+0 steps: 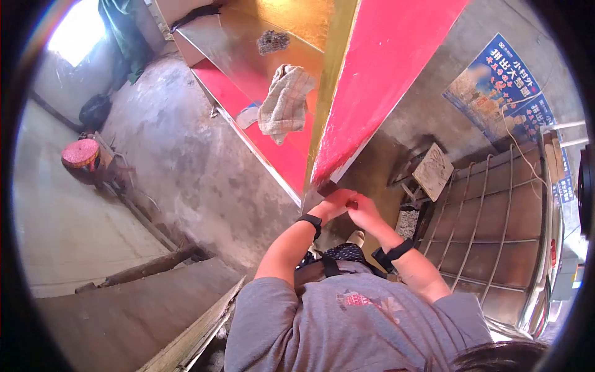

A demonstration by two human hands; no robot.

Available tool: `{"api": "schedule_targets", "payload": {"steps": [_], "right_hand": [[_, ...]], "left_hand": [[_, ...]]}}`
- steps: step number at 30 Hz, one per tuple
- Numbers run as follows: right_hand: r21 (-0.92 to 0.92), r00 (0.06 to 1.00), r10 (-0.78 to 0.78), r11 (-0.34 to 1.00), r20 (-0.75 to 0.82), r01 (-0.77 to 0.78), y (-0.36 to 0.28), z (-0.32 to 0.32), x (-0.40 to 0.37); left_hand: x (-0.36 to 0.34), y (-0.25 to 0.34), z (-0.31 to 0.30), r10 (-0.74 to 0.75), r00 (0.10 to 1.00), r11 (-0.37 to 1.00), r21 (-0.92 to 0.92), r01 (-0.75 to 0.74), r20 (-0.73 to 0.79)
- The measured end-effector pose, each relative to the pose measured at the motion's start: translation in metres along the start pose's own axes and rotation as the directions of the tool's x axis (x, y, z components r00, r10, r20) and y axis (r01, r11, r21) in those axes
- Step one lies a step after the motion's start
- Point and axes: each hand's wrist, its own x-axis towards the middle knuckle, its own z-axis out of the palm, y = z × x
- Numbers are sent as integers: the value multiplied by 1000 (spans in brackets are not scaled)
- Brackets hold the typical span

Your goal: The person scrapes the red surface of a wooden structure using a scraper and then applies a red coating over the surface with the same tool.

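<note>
My left hand is closed round a small dark-brown brush, whose flat end reaches the lower tip of a red panel. Right against it, my right hand has its fingers pinched together; what lies between them is hidden. A gold-coloured edge strip separates this panel from a second red surface on the left. On that side lie a folded checked cloth and a dark scouring pad, beyond my hands.
At right, a large brown container in a metal cage stands near a small board-topped stool. Blue posters lie beyond it. A round red-topped stool is at left, with wooden beams along the concrete floor.
</note>
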Motion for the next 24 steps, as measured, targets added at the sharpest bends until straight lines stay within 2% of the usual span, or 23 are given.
{"api": "schedule_targets", "payload": {"steps": [1,3,5,7,8,10,11,13,14,15,16,17,18,20,21,23,24], "right_hand": [[1,1000,11,1000,-5,-11,-5,-9,-7],[61,1000,-6,998,6,6,-17,-31,-16],[74,999,-15,997,-29,17,-23,-43,-25],[115,999,-30,993,-9,31,-25,-46,-28],[115,1000,-18,993,-8,19,-15,-36,-29],[16,999,1,1000,-43,0,11,-5,-20],[16,999,3,1000,-48,-3,17,-1,-17],[158,994,113,981,-8,-110,23,2,-14],[143,992,-55,987,-113,71,27,-1,-15],[142,992,-50,988,-115,66,19,-12,-19],[149,998,-33,988,-46,39,-3,-30,-26],[155,1000,-17,988,24,13,-22,-44,-32],[158,1000,-20,987,24,16,-35,-52,-36],[360,965,207,898,160,-252,-53,-60,-42],[359,965,206,899,160,-251,-49,-55,-39],[333,972,185,916,144,-224,-19,-30,-30],[374,966,199,893,166,-248,6,-15,-24]], "left_hand": [[1,9,3,0,1000,1000,-6,0,10],[10,26,3,-8,1000,991,133,10,-20],[14,59,-7,6,1000,985,171,-2,-27],[16,64,-11,60,998,962,266,-63,21],[11,57,-8,56,998,965,257,-61,28],[5,24,-5,11,997,997,80,-17,74],[5,6,2,14,997,997,79,-20,78],[4,-4,10,186,979,974,142,-174,-78],[6,-9,16,187,980,975,134,-177,-71],[11,20,4,117,993,972,206,-111,-16],[14,42,-5,41,999,957,285,-49,33],[15,54,-6,38,999,957,286,-47,36],[16,63,-6,47,999,945,323,-53,26],[15,64,-6,58,996,915,395,-79,64],[15,50,-3,58,996,915,396,-78,62],[10,10,9,118,989,961,242,-135,85],[6,2,11,116,989,961,240,-134,88]]}}
